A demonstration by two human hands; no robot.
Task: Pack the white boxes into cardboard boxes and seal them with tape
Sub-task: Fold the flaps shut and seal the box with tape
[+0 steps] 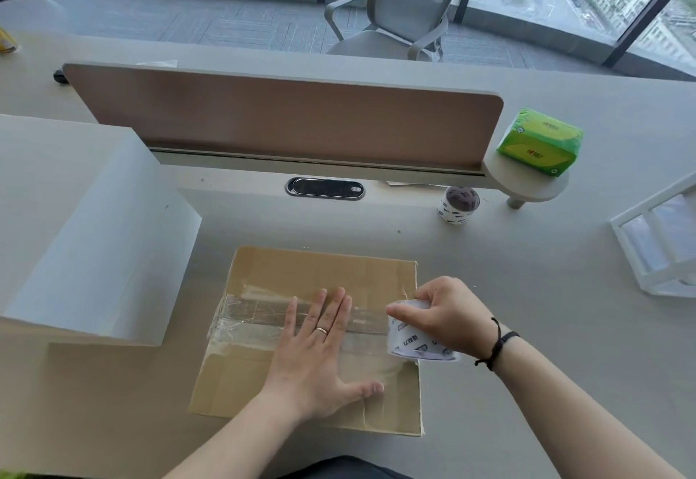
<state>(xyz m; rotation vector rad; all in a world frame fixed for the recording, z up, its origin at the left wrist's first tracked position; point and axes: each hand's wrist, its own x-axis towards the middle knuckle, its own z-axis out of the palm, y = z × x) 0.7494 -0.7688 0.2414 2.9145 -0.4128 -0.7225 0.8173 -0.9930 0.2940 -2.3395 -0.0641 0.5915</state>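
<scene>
The box [316, 331] sits closed at lower centre, clear tape [260, 313] already across its seam. The left hand [320, 362] presses flat, open; the right hand [448, 316] grips the roll [418, 343] at the right edge, tape apparently uncut.

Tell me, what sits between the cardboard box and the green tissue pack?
In the head view, a second tape roll stands on the desk between the cardboard box and the green tissue pack.
</scene>
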